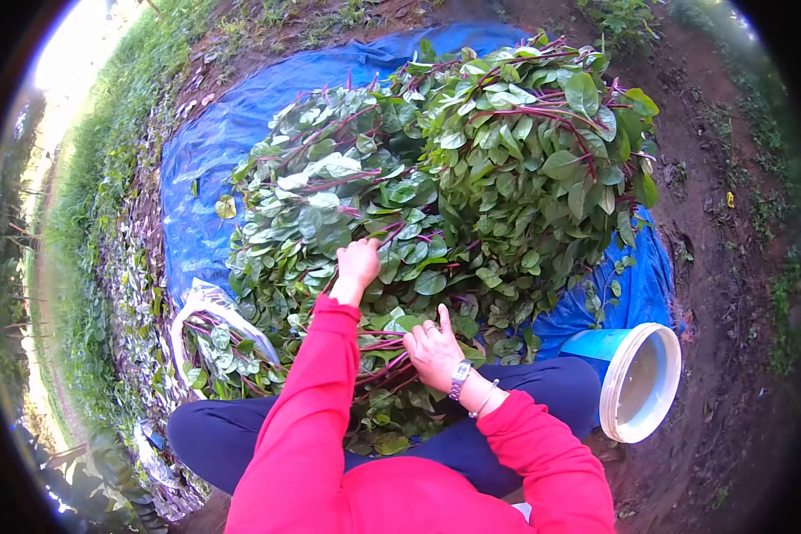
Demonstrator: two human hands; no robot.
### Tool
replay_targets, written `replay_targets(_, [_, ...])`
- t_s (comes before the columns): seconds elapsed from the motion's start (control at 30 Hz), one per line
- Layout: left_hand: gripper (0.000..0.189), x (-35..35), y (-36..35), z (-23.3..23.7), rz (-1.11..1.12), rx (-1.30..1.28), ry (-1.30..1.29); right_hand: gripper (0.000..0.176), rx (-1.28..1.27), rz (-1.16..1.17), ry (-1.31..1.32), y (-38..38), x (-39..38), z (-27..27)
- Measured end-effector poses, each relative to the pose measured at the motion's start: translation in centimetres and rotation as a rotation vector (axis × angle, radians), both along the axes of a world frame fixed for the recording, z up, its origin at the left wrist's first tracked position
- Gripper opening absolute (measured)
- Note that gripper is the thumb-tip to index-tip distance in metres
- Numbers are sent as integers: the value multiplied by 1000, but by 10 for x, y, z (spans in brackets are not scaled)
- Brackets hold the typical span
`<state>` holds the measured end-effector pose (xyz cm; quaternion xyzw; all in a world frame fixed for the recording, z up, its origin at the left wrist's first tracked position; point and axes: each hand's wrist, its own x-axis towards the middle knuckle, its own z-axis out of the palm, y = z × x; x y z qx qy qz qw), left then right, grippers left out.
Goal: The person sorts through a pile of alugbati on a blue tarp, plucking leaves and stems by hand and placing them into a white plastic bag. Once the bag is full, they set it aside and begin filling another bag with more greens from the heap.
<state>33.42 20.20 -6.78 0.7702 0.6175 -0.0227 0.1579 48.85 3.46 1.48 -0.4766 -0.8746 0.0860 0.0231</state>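
Observation:
A large heap of leafy greens (329, 205) with purple-red stems, looking like Malabar spinach, covers the blue tarp (206, 142) in front of me. My left hand (358, 264) reaches into the near side of the heap, its fingers closed on a red stem (390, 235). Close to my lap, my right hand (433, 350) is wrapped round several red stems (384, 343), with one finger sticking up. These stems lie across my lap, leaves pointing left. Other leafy stems lie between my crossed legs.
At my left knee a white plastic bag (180, 331) has leafy stems at its mouth. A blue bucket with a white rim (607, 400) is tipped on its side by my right knee. Bare soil (721, 267) borders the tarp at right; grass (107, 196) grows at left.

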Motion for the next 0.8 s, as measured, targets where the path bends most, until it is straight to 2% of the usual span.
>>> replay_targets(0.07, [21,-10,-10,1,-171,-42,-349,15,2,-30,14,-1,-1,-1])
replay_targets(0.1, [20,-10,-23,29,-264,-166,-384,16,14,-34,5,-1,0,0])
replay_targets(0.13, [23,-18,-37,39,-300,-353,-570,16,9,-35,13,-2,1,0])
replay_targets(0.17, [28,-25,-46,44,-409,-564,-599,15,65,-49,20,-3,1,-1])
replay_targets(0.2, [29,-32,-58,52,-444,-704,-638,15,124,-59,27,-2,1,0])
replay_targets(0.27, [33,-39,-74,52,-292,-898,-650,17,48,-59,32,-5,-1,0])
replay_targets(0.33, [35,-38,-71,57,-340,-900,-602,22,258,-18,85,-6,-1,-1])
replay_targets(0.37, [36,-36,-69,58,-390,-906,-558,29,261,4,42,-6,0,-2])
replay_targets(0.4, [36,-33,-66,60,-391,-908,-561,29,259,4,39,-5,1,-2])
replay_targets(0.47, [37,-29,-57,65,-539,-959,-391,30,156,-22,22,-3,1,-2])
replay_targets(0.5, [39,-30,-53,57,-613,-938,-443,25,41,-39,-4,-2,0,-5])
replay_targets(0.53, [39,-25,-42,51,-715,-997,-578,25,41,-36,-6,-1,0,-4])
replay_targets(0.57, [35,-23,-28,46,-792,-792,-635,22,8,-36,-18,0,0,-3])
replay_targets(0.6, [26,-20,-18,52,-604,-551,-619,19,-27,-34,-30,0,0,-2])
replay_targets(0.63, [20,-18,-2,15,-379,-286,-442,19,-33,-28,-35,-1,0,-3])
replay_targets(0.67, [24,-19,0,3,-115,155,-462,17,16,-35,-4,-1,-1,-4])
replay_targets(0.73, [44,-23,20,-11,206,-14,-269,16,68,-42,19,2,-2,-3])
replay_targets(0.8, [49,-24,21,-10,294,-172,-119,12,47,-28,9,2,-3,2])
